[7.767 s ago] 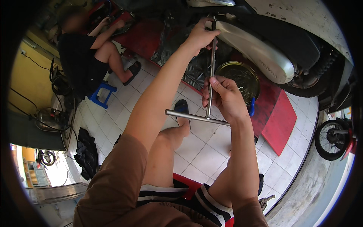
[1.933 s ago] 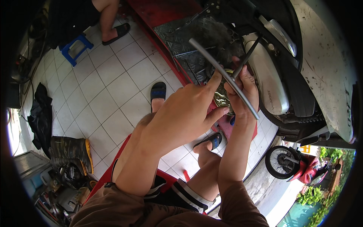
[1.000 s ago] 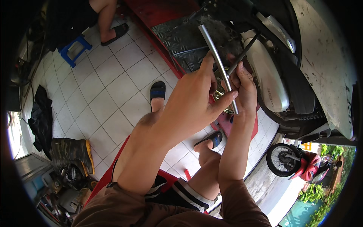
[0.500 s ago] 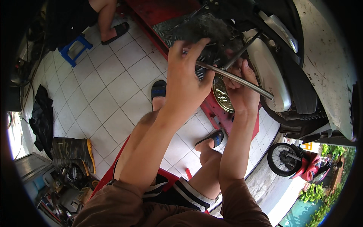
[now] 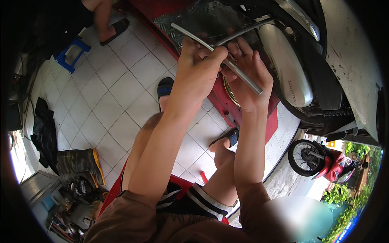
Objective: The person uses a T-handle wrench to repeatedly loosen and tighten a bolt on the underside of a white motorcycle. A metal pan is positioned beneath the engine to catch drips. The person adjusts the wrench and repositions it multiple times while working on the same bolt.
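Observation:
In front of the motorcycle I have a T-handle wrench (image 5: 248, 80), its silver crossbar slanting from upper left to lower right. Its darker stem (image 5: 244, 31) runs up and right toward the motorcycle's engine side; the tip is hard to make out. My left hand (image 5: 196, 73) grips the crossbar near its middle, thumb laid over it. My right hand (image 5: 253, 79) is behind the bar's lower end, palm up, fingers loosely spread and partly curled. Whether those fingers touch the wrench I cannot tell. Partly behind my right hand is a round gold-coloured tray (image 5: 231, 92).
The motorcycle's silver cover (image 5: 285, 67) is close to my right hand. A red platform (image 5: 231, 111) runs below it. At upper left, another person's sandalled foot (image 5: 114, 31) is near a blue stool (image 5: 73, 54). Boots (image 5: 79, 164) stand at left, a red motorcycle (image 5: 330, 164) at right.
The T-handle wrench has turned and its crossbar has shifted up and left. My left hand's thumb now lies over the bar. My right hand's fingers have opened out.

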Tool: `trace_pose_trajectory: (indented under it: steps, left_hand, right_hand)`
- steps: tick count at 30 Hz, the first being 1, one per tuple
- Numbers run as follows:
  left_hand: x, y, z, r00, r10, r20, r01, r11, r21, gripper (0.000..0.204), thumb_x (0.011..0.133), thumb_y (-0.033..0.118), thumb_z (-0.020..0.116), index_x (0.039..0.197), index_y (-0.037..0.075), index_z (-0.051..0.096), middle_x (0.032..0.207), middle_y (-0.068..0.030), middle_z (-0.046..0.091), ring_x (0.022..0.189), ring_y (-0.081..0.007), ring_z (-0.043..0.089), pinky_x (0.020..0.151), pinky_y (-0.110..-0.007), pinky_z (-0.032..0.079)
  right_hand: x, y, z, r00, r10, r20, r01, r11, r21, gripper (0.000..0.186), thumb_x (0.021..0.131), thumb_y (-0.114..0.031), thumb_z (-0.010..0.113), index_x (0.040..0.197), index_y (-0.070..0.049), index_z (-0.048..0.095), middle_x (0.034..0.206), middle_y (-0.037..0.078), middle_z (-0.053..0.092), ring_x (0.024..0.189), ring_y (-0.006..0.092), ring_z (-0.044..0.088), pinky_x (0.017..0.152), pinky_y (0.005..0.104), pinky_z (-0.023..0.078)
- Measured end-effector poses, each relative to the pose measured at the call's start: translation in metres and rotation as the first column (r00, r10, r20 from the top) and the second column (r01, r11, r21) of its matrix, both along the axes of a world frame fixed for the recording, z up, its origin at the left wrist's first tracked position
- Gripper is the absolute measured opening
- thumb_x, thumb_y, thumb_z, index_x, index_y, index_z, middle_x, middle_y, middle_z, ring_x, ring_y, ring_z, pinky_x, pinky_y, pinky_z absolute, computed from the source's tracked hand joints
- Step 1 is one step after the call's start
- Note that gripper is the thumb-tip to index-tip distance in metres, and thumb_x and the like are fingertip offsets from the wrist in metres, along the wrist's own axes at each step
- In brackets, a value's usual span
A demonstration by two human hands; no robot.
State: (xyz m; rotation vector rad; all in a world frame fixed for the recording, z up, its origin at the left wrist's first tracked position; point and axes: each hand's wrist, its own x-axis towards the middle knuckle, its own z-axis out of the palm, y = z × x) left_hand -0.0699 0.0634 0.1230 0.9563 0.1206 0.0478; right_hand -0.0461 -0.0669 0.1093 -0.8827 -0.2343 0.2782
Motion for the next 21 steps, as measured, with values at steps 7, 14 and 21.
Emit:
trace_pose_trajectory:
  steps: [7, 14, 21]
  left_hand:
    - [0.012, -0.006, -0.025, 0.999, -0.002, 0.041, 0.004, 0.999, -0.038, 0.012, 0.086, 0.003, 0.055, 0.098, 0.004, 0.055, 0.086, -0.0044, 0.062, 0.075, -0.0124, 0.057, 0.072, -0.03, 0.046]
    - [0.002, -0.011, -0.028, 0.999, -0.018, -0.042, 0.013, 0.993, -0.116, 0.007, 0.082, 0.0, 0.052, 0.084, 0.006, 0.054, 0.074, -0.0056, 0.059, 0.063, -0.0112, 0.055, 0.053, -0.022, 0.038]
    - [-0.023, -0.03, -0.036, 0.986, 0.109, -0.13, -0.119, 0.99, -0.071, 0.023, 0.061, -0.011, 0.041, 0.076, 0.007, 0.042, 0.07, -0.0017, 0.044, 0.054, -0.0112, 0.045, 0.047, -0.026, 0.039]
  right_hand:
    - [0.001, -0.007, -0.006, 1.0, 0.026, 0.006, -0.025, 0.998, -0.063, 0.061, 0.09, -0.028, 0.061, 0.135, 0.006, 0.039, 0.081, 0.003, 0.047, 0.074, 0.0106, 0.045, 0.07, 0.0245, 0.041]
    - [-0.021, -0.002, -0.011, 0.997, 0.002, -0.081, -0.013, 0.992, -0.129, 0.041, 0.092, -0.021, 0.06, 0.125, 0.002, 0.052, 0.077, -0.001, 0.053, 0.066, 0.0066, 0.047, 0.056, 0.0212, 0.036]
    - [-0.074, -0.009, -0.016, 1.0, -0.016, 0.01, 0.018, 0.945, -0.328, 0.049, 0.089, -0.02, 0.065, 0.131, 0.0, 0.05, 0.079, -0.003, 0.052, 0.071, 0.0066, 0.047, 0.063, 0.022, 0.039]
